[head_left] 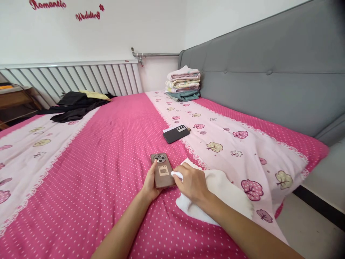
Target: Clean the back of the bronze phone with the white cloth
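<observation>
A brown phone (162, 169) lies face down on the pink dotted bed sheet (107, 151), its round camera ring at the far end. My left hand (150, 186) grips the phone's near left edge, thumb along its side. My right hand (191, 181) is closed on a pinch of white cloth (221, 196) and presses the cloth's tip against the phone's right edge. The rest of the cloth trails under my right forearm.
A black phone (175, 133) lies farther up the bed on something white. Folded laundry (183, 83) is stacked by the grey headboard (269, 72). Dark clothes (75, 105) lie at the far left. A pillow (242, 144) in tree print sits on the right, near the bed's edge.
</observation>
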The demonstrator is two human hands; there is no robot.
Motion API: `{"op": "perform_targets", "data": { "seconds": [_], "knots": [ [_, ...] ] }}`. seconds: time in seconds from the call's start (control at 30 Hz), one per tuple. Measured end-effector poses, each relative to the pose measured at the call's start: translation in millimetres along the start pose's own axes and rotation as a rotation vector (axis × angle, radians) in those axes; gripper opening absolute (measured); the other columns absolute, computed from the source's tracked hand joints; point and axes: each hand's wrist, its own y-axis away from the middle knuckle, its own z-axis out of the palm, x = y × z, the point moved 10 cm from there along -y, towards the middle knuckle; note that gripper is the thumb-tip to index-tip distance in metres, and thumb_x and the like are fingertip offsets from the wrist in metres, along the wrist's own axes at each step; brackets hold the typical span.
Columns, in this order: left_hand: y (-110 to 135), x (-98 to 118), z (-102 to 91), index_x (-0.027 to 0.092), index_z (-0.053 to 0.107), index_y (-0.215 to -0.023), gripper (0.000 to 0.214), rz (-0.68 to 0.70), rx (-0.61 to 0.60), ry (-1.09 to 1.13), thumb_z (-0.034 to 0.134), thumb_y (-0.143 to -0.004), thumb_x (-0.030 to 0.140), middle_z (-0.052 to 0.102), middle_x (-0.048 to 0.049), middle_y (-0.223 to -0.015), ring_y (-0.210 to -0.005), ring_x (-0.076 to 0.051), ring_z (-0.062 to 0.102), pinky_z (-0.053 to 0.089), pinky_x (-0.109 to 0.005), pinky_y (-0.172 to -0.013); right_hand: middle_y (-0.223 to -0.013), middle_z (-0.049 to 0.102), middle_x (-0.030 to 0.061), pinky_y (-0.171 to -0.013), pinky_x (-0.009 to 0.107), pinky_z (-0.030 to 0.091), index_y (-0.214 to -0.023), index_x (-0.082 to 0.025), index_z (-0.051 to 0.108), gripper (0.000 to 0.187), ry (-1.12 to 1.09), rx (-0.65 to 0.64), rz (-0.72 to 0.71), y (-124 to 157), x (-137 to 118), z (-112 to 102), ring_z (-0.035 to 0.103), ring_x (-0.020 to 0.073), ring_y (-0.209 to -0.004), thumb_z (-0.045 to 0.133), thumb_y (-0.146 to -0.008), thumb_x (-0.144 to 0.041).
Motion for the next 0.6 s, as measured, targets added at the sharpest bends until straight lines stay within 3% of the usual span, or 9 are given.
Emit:
{"op": "perform_targets", "data": {
  "seconds": [0.6],
  "knots": [
    [0.6, -0.2, -0.9, 0.010, 0.060, -0.089, 0.036, -0.001, 0.027, -0.010, 0.050, -0.080, 0.044, 0.067, -0.0090, -0.078, -0.063, -0.020, 0.063, 0.051, -0.035, -0.065, -0.085, 0.063, -0.0036, -0.055, 0.024, 0.031, -0.085, -0.026, 0.062, 0.013, 0.003, -0.007, 0.004, -1.0, -1.1, -3.3, 0.058, 0.0126, -0.069, 0.050, -0.082, -0.028]
  ]
}}
